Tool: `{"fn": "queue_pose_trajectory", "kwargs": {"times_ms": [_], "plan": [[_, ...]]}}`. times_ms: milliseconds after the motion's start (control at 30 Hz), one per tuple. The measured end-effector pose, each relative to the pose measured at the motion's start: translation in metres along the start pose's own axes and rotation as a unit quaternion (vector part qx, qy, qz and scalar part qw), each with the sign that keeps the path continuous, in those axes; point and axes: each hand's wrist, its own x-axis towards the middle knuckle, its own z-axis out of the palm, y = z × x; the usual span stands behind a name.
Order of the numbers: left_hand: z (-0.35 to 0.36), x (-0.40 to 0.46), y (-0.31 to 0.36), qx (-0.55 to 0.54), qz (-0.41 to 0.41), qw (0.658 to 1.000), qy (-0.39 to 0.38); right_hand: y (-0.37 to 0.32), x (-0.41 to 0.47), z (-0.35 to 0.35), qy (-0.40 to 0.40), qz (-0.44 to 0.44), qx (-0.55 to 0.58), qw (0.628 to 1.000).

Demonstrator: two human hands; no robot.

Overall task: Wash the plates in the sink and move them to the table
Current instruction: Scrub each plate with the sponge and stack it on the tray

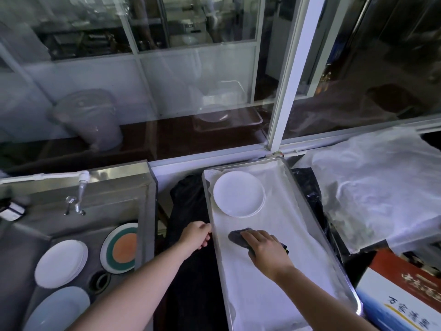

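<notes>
A metal tray (317, 228) lined with white paper lies on the right, with a small stack of white plates (238, 193) at its far end. My right hand (265, 252) lies flat on a dark cloth (236, 237) in the middle of the tray. My left hand (195, 236) is at the tray's left rim with its fingers curled against the edge. In the steel sink (143, 211) on the left are a stack of white plates (62, 262), a plate with a green ring and orange centre (121, 248) leaning on the wall, and a pale blue plate (57, 309).
A tap (80, 194) hangs over the sink's back. A dark gap (188, 271) separates sink and tray. White plastic sheeting (374, 187) covers the surface to the right, with a printed box (405, 297) in front of it. A glass window runs along the back.
</notes>
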Motion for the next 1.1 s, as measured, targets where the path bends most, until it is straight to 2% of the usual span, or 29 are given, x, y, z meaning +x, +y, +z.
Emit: {"fn": "queue_pose_trajectory", "kwargs": {"times_ms": [133,267,500,700,833,1000,1100], "plan": [[-0.052,-0.028,-0.051,0.146,0.016,0.989,-0.007,-0.058,0.005,0.016,-0.036,-0.035,-0.025,0.998],[-0.117,-0.062,-0.11,0.271,0.034,0.962,-0.012,-0.137,0.014,0.042,-0.08,-0.067,-0.061,0.993],[-0.242,-0.133,-0.244,0.29,-0.042,0.956,-0.017,-0.31,0.032,0.108,-0.17,-0.113,-0.111,0.973],[-0.33,-0.176,-0.339,0.286,-0.086,0.954,0.007,-0.415,0.053,0.149,-0.244,-0.151,-0.139,0.948],[-0.353,-0.182,-0.364,0.312,-0.117,0.942,0.029,-0.452,0.068,0.17,-0.26,-0.187,-0.126,0.939],[-0.368,-0.174,-0.372,0.318,-0.14,0.938,0.001,-0.475,0.087,0.192,-0.27,-0.239,-0.14,0.922],[-0.376,-0.174,-0.372,0.31,-0.156,0.938,0.01,-0.483,0.102,0.198,-0.281,-0.243,-0.123,0.92]]}}
